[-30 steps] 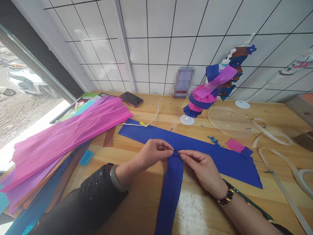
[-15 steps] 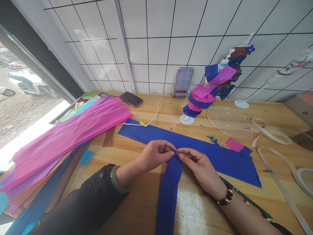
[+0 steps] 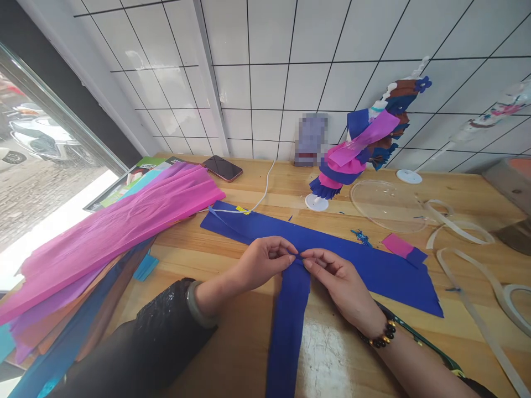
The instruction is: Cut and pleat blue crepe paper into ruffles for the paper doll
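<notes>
Blue paper strip [image 3: 289, 326] at center, far end raised in both hands, the rest trailing down over the wooden table [image 3: 244, 342] and out of view at the bottom edge. Left hand [image 3: 263, 265]: thumb and index finger pressed together, pinching the strip's far end at its left side. Right hand [image 3: 342, 282]: thumb and index finger pinching the same end at its right side, only a small gap between the two sets of fingertips. Too small to tell whether folded or twisted there. Compared with half a second ago, fingertips slightly farther apart, no longer meeting; both pinches kept on the same end, so probably a small adjustment of the edge rather than a release. Also changed: a brown paper slip no longer visible beside the stack. Just beyond the hands, a wide blue sheet [image 3: 385, 271] lying slantwise, white cable [image 3: 267, 190] across its left end. Leftward, a paper stack [image 3: 124, 232], pink on top. Farther back, a dark phone [image 3: 224, 168] and a paper-dressed stand [image 3: 344, 160]. Rightward, a pink-and-blue scrap [image 3: 397, 245] and loops of white ribbon [image 3: 483, 331].
</notes>
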Available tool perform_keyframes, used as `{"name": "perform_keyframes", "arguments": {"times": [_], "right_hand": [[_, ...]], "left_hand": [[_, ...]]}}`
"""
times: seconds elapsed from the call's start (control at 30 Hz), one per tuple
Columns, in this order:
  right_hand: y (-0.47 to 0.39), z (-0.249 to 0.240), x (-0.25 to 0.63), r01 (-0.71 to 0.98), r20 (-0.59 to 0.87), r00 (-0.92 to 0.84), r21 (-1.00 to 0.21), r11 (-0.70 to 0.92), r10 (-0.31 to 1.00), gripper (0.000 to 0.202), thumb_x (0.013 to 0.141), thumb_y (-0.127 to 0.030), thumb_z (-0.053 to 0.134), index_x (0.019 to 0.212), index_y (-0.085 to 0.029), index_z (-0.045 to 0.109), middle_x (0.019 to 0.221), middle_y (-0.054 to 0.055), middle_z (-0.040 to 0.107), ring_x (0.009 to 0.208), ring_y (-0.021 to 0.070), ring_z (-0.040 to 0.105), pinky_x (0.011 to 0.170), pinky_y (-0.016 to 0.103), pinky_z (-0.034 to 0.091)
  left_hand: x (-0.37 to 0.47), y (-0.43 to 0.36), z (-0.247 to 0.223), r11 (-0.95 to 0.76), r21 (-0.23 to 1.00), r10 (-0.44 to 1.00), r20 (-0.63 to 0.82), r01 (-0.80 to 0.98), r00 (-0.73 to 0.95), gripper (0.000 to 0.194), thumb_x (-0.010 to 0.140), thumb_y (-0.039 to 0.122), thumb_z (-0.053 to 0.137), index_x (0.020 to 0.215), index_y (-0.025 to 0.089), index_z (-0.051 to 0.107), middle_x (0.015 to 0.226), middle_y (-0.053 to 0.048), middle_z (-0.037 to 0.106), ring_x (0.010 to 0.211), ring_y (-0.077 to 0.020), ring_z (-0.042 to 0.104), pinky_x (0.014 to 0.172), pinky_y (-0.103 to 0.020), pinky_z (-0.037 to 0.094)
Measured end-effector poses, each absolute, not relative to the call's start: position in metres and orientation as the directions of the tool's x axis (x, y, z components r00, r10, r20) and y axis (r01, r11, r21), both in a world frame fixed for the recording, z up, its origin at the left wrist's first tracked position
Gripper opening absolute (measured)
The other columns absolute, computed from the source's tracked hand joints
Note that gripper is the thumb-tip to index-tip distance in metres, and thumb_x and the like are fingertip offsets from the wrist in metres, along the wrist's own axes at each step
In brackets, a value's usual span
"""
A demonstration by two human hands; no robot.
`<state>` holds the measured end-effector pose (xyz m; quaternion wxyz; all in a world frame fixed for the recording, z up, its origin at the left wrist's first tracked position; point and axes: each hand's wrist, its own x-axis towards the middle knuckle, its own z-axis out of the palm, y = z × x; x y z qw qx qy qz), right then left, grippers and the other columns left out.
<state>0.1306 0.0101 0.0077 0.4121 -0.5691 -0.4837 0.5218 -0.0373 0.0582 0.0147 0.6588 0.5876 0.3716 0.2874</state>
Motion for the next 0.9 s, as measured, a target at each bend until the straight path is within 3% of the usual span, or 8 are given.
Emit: {"name": "perform_keyframes", "arguments": {"times": [0.3, 0.47, 0.73, 0.9], "right_hand": [[0.011, 0.008, 0.135, 0.163, -0.16, -0.042, -0.975, -0.151, 0.986, 0.019, 0.077, -0.036, 0.053, 0.085, -0.022, 0.063, 0.072, -0.001, 0.06, 0.062, 0.0108, 0.05, 0.058, 0.021, 0.041], [0.011, 0.007, 0.134, 0.168, -0.143, -0.043, -0.977, -0.134, 0.989, 0.019, 0.077, -0.035, 0.053, 0.087, -0.022, 0.063, 0.079, 0.0, 0.062, 0.069, 0.0121, 0.052, 0.062, 0.022, 0.041], [0.01, 0.004, 0.132, 0.346, -0.076, 0.006, -0.935, -0.073, 0.997, 0.027, 0.071, -0.036, 0.059, 0.091, -0.018, 0.062, 0.059, -0.003, 0.049, 0.055, 0.0103, 0.044, 0.05, 0.022, 0.039], [0.008, 0.01, 0.128, 0.448, 0.002, 0.035, -0.894, -0.014, 0.999, 0.022, 0.073, -0.034, 0.058, 0.088, -0.019, 0.064, 0.06, -0.002, 0.051, 0.054, 0.0108, 0.046, 0.05, 0.022, 0.041]], "left_hand": [[-0.039, 0.06, 0.024, 0.115, 0.991, 0.787, -0.134, 0.07, 0.602, 0.018, 0.075, 0.023, 0.052, 0.082, 0.012, 0.064, 0.067, -0.001, 0.053, 0.06, -0.0072, 0.044, 0.056, -0.019, 0.034], [-0.039, 0.06, 0.02, 0.152, 0.987, 0.785, -0.151, 0.049, 0.601, 0.017, 0.07, 0.021, 0.058, 0.083, 0.011, 0.064, 0.065, 0.0, 0.053, 0.058, -0.0067, 0.044, 0.056, -0.019, 0.034], [-0.037, 0.061, 0.016, 0.196, 0.98, 0.795, -0.18, 0.035, 0.579, 0.02, 0.063, 0.02, 0.066, 0.08, 0.01, 0.062, 0.053, 0.005, 0.046, 0.049, -0.0033, 0.039, 0.049, -0.016, 0.031], [-0.037, 0.061, 0.019, 0.179, 0.981, 0.827, -0.19, 0.072, 0.529, 0.02, 0.062, 0.019, 0.066, 0.08, 0.01, 0.064, 0.052, 0.005, 0.046, 0.049, -0.0037, 0.04, 0.049, -0.017, 0.032]]}}
